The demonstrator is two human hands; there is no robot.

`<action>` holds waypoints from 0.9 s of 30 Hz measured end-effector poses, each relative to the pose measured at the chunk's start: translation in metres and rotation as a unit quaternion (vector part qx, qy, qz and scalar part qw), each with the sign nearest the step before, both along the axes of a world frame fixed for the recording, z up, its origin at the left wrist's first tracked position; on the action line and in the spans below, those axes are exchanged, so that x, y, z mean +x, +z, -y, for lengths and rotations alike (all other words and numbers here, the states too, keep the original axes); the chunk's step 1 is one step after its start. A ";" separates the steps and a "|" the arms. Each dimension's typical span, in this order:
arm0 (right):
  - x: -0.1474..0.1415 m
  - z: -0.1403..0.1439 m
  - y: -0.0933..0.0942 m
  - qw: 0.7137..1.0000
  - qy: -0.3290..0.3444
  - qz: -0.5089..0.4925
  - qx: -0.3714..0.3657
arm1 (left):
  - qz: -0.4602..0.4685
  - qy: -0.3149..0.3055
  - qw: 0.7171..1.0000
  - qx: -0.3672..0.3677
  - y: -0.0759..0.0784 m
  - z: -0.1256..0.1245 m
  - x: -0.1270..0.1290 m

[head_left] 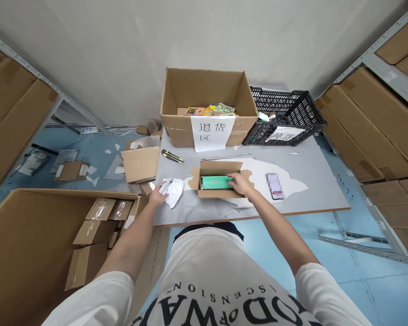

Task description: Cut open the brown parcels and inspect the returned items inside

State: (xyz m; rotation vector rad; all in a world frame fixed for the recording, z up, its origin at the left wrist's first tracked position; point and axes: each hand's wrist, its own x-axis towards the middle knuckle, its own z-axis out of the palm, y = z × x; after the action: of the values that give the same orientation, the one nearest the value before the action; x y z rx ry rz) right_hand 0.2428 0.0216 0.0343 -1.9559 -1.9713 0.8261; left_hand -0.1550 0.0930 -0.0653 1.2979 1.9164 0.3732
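My left hand is at the left edge of the table, its fingers closed on a crumpled white sheet, paper or thin plastic. Just right of centre, a small cardboard box stands with its flaps spread. Inside it lies a green box. The fingers of my right hand reach into the carton and grip the green box at its right end; the thumb is partly hidden. A yellow and black utility knife rests beyond my left hand.
At the back stand a large labelled carton holding small packets and a black plastic crate. A phone lies on white paper at right. Below left is a big carton with several parcels. Shelves of boxes flank both sides.
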 end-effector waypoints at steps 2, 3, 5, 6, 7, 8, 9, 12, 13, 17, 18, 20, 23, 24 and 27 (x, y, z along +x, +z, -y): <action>-0.001 -0.002 -0.002 0.999 0.027 0.024 -0.008 | -0.064 -0.015 0.998 -0.005 0.003 0.002 0.004; -0.003 -0.005 -0.003 0.998 0.046 0.034 -0.010 | -0.104 -0.025 0.994 0.005 0.007 0.004 0.006; -0.008 -0.013 -0.004 0.995 0.091 0.051 -0.011 | -0.191 -0.059 0.979 0.036 0.017 0.005 0.011; -0.013 -0.019 -0.005 0.991 0.117 0.061 -0.011 | -0.230 -0.078 0.969 0.051 0.024 0.005 0.013; -0.018 -0.025 -0.005 0.987 0.148 0.070 -0.012 | -0.260 -0.096 0.959 0.060 0.032 0.004 0.016; -0.026 -0.032 -0.005 0.980 0.183 0.080 -0.013 | -0.276 -0.110 0.953 0.065 0.041 0.003 0.019; -0.034 -0.040 -0.006 0.971 0.222 0.092 -0.013 | -0.279 -0.131 0.949 0.072 0.051 0.001 0.023; -0.065 -0.059 -0.010 0.934 0.324 0.148 -0.010 | -0.194 -0.288 0.931 0.107 0.081 -0.005 0.037; -0.075 -0.064 -0.013 0.922 0.346 0.174 -0.013 | -0.150 -0.361 0.913 0.121 0.090 -0.006 0.044; -0.098 -0.072 -0.025 0.890 0.373 0.258 -0.051 | -0.064 -0.505 0.844 0.167 0.117 -0.004 0.080; -0.098 -0.071 -0.028 0.888 0.368 0.268 -0.060 | -0.063 -0.511 0.839 0.174 0.120 -0.003 0.091; -0.095 -0.069 -0.033 0.891 0.354 0.276 -0.073 | -0.075 -0.510 0.837 0.185 0.122 -0.004 0.112; -0.088 -0.067 -0.038 0.889 0.357 0.278 -0.078 | -0.103 -0.517 0.830 0.185 0.117 -0.008 0.135; -0.087 -0.067 -0.039 0.885 0.366 0.278 -0.076 | -0.111 -0.522 0.826 0.182 0.114 -0.010 0.140; -0.087 -0.066 -0.042 0.878 0.377 0.286 -0.073 | -0.127 -0.535 0.819 0.168 0.108 -0.014 0.145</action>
State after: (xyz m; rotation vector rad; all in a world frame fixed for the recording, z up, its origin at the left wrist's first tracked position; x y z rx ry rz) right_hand 0.1557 0.0877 -0.0076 -1.5834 -3.2175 0.5679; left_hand -0.0097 0.1066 0.0432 2.5067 1.0214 -0.0713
